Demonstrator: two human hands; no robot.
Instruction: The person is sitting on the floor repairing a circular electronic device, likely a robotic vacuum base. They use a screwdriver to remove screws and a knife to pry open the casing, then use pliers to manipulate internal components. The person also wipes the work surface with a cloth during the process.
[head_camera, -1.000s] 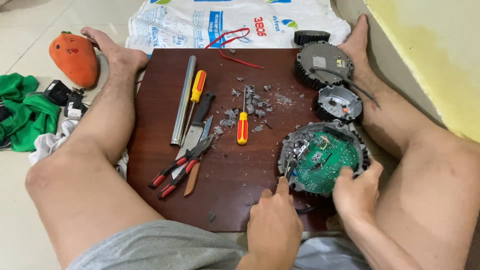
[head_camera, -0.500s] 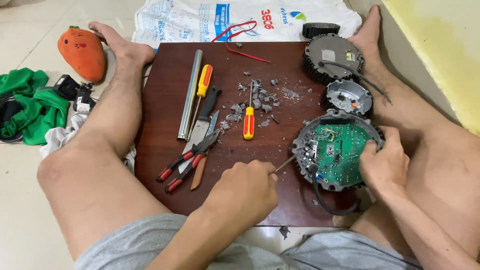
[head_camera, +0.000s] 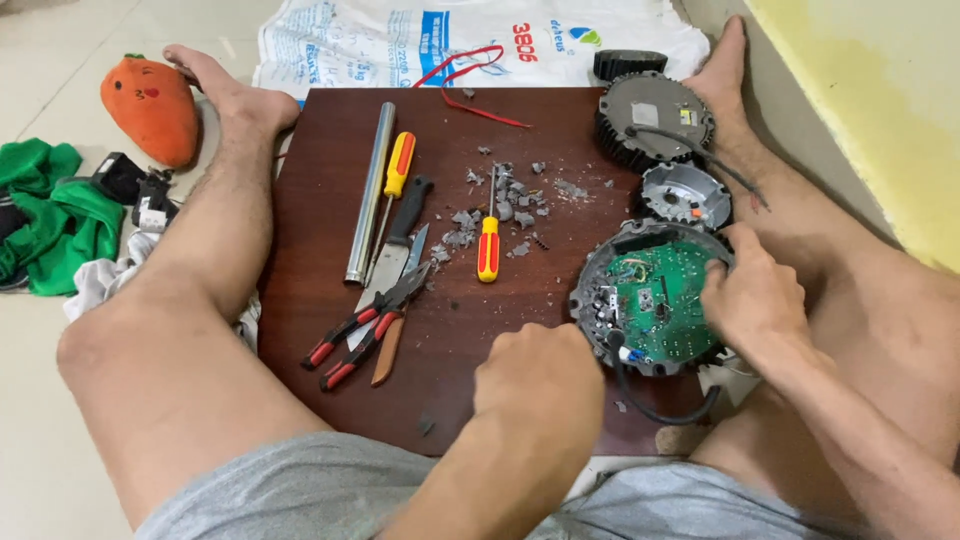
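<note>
At lower right of the frame, the right hand (head_camera: 752, 298) grips the rim of the round metal housing holding a green circuit board (head_camera: 655, 300), which lies on the dark brown wooden board (head_camera: 320, 200). The left hand (head_camera: 540, 375) is fisted beside it, perhaps around a hidden tool. A yellow-and-red screwdriver (head_camera: 488, 238) lies mid-frame among grey debris.
</note>
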